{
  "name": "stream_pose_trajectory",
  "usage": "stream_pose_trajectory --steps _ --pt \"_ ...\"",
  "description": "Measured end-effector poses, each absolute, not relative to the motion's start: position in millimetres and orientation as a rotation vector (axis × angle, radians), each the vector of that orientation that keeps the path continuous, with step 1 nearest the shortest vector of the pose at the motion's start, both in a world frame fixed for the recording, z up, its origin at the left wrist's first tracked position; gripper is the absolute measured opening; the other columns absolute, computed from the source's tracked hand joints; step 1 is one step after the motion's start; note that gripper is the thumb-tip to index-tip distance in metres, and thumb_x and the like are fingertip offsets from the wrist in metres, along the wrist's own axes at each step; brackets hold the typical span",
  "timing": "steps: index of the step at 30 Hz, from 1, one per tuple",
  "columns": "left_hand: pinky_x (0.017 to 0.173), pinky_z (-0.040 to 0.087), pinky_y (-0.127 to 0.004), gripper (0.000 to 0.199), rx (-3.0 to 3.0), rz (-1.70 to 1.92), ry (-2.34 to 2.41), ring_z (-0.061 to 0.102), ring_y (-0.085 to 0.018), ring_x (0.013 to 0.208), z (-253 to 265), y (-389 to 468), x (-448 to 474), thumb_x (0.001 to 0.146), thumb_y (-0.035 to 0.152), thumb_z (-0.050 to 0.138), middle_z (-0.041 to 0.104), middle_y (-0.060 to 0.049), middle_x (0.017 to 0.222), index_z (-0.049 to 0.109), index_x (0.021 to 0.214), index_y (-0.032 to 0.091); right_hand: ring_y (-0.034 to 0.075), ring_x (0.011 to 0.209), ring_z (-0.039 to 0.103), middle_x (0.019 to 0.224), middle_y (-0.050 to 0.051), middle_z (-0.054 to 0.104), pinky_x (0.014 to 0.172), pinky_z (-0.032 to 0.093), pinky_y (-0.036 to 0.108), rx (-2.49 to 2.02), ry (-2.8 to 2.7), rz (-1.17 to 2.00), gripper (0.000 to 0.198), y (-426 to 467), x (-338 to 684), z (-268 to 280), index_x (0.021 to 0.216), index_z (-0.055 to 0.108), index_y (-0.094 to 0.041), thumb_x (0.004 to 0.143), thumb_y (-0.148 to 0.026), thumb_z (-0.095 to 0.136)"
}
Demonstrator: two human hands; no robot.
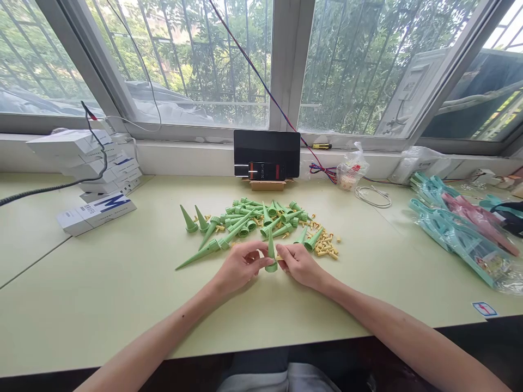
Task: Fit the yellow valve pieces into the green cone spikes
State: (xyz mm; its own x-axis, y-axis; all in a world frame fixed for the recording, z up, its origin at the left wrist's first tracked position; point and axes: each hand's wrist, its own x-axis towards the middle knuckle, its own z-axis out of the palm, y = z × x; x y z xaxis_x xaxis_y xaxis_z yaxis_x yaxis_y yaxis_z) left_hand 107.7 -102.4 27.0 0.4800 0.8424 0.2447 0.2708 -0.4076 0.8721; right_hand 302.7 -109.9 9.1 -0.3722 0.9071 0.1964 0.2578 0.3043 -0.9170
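A green plastic watering spike (271, 247) stands point up between my hands, its wide collar at the bottom. My left hand (244, 262) is closed on it, thumb and fingers pinching it just above the collar. In my right hand (300, 263) a small yellow peg (279, 258) is pinched, its end against the spike's side near the collar. Whether the peg sits in a hole cannot be made out. Just beyond my hands lies a heap of green spikes (245, 218), with a scatter of small yellow pegs (326, 245) to its right.
Behind the heap, a phone (266, 171) leans against a dark tablet (267, 144) on a cardboard stand. White boxes (98, 215) are stacked at left. A bagged cup (348, 175) and a coiled white cable (372, 197) lie back right, and teal plastic bags (453, 223) at far right.
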Motion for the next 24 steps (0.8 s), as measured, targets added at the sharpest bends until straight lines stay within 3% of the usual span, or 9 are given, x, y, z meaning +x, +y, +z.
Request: stream_pose_trajectory --steps 10,17,24 --pt "0.052 0.05 -0.019 0.016 2.157 0.97 0.95 0.056 -0.009 0.06 23.7 -101.3 106.4 0.094 0.03 0.06 0.065 -0.003 0.092 0.067 0.103 0.02 0.008 0.04 0.026 0.045 -0.006 0.03 0.042 0.023 0.025 -1.038 -1.598 1.323 0.059 -107.8 302.5 9.9 0.055 0.045 -0.02 0.097 -0.062 0.042" --pt "0.054 0.052 -0.02 0.021 2.22 0.935 0.978 0.06 -0.009 0.06 22.2 -102.7 106.8 0.092 0.03 0.062 0.069 -0.005 0.1 0.064 0.11 0.019 0.007 0.039 0.024 0.043 -0.007 0.027 0.039 0.019 0.024 -1.025 -1.49 1.366 0.059 -107.9 301.3 12.9 0.054 0.043 -0.021 0.093 -0.065 0.047" --pt "0.055 0.05 -0.02 0.019 2.436 1.024 0.823 0.057 -0.008 0.059 14.3 -98.2 100.7 0.095 0.025 0.059 0.064 -0.006 0.097 0.063 0.113 0.02 0.006 0.039 0.022 0.045 -0.008 0.028 0.039 0.018 0.023 -0.986 -1.445 1.466 0.057 -108.6 300.1 13.3 0.055 0.043 -0.02 0.092 -0.063 0.05"
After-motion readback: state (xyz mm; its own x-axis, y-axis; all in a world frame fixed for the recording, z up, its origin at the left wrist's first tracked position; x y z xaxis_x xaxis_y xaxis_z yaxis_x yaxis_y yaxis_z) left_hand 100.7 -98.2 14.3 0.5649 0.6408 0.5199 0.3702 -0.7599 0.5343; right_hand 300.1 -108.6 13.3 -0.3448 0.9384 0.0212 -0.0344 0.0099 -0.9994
